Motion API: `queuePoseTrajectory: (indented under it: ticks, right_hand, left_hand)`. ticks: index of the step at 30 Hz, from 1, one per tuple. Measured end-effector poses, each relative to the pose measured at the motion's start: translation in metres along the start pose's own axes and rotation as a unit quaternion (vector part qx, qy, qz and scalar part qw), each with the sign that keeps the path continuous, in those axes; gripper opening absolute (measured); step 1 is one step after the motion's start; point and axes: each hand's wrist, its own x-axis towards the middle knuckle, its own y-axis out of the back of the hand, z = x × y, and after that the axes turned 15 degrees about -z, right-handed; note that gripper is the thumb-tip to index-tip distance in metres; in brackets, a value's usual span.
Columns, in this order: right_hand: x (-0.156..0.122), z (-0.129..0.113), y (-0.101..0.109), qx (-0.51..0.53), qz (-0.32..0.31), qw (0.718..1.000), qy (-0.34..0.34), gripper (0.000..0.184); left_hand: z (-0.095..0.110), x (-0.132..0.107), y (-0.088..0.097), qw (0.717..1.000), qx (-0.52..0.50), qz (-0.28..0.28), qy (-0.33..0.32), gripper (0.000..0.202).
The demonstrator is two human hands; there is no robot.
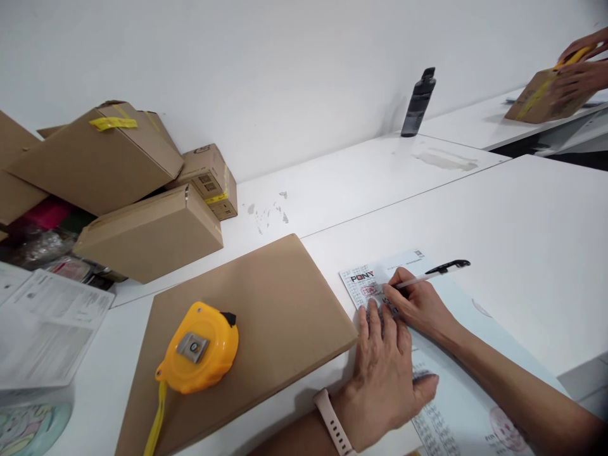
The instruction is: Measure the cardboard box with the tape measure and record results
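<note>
In my right hand point(418, 307) is a pen point(427, 273) with a black clip, its tip end low over a pale blue printed sheet point(456, 316). The word PONY and a red logo show at the sheet's upper left corner. My left hand point(384, 373) lies flat on the same sheet with its fingers stretched out, just below the right hand. A pale pink band circles my left wrist. Left of my hands a flat cardboard box point(270, 304) lies on the table, and a yellow tape measure point(202, 348) rests on top of it.
Cardboard boxes point(152, 234) are piled at the left, near printed papers point(52, 329) and a pale green cup-like thing point(33, 427). A dark bottle point(418, 104) stands by the wall. At the far right, another person's hands point(582, 76) hold a small carton point(534, 101).
</note>
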Motion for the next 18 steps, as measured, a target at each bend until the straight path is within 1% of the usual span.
queuePoseTrajectory:
  ticks: [18]
  right_hand:
    - [0.0009,0.0037,-0.0004,-0.004,0.009,1.0,-0.006,0.021]
  left_hand:
    - [-0.0002,0.0012,0.0008,1.0,-0.003,-0.001,0.0,0.08]
